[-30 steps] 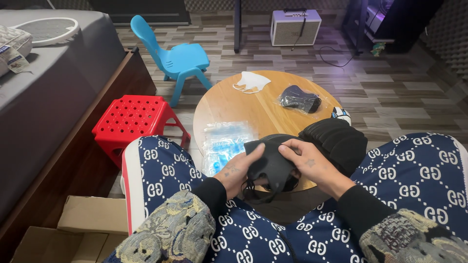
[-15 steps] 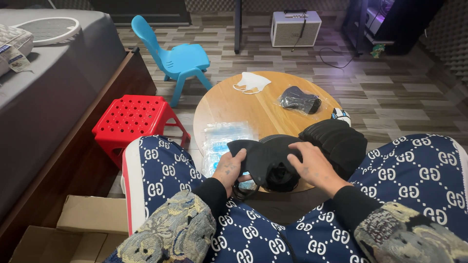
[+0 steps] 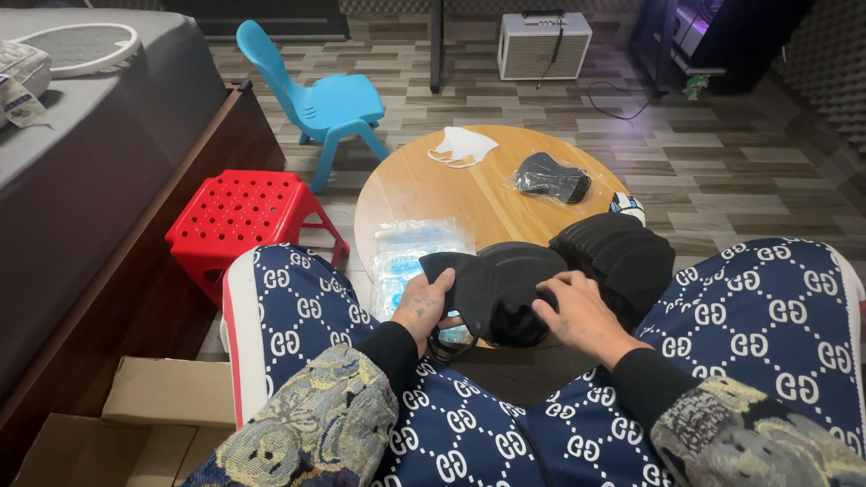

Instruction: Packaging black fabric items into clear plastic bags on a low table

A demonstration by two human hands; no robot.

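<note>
Both hands grip one black mask point(image 3: 492, 289) at the near tabletop point(image 3: 469, 194) edge: left hand point(image 3: 424, 307) pinched on its left end, right hand point(image 3: 577, 311) fingers pressed on its right side. Its ear loop dangles and could snag; the stack point(image 3: 618, 252) beside it could topple if nudged. Since half a second ago, the mask is spread flatter and wider.

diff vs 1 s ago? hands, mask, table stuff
The black mask was bunched between both hands; now it lies spread flatter at the table edge. Left hand holds its left end, right hand presses its right side. Black stack, clear packets, white mask unchanged.
</note>
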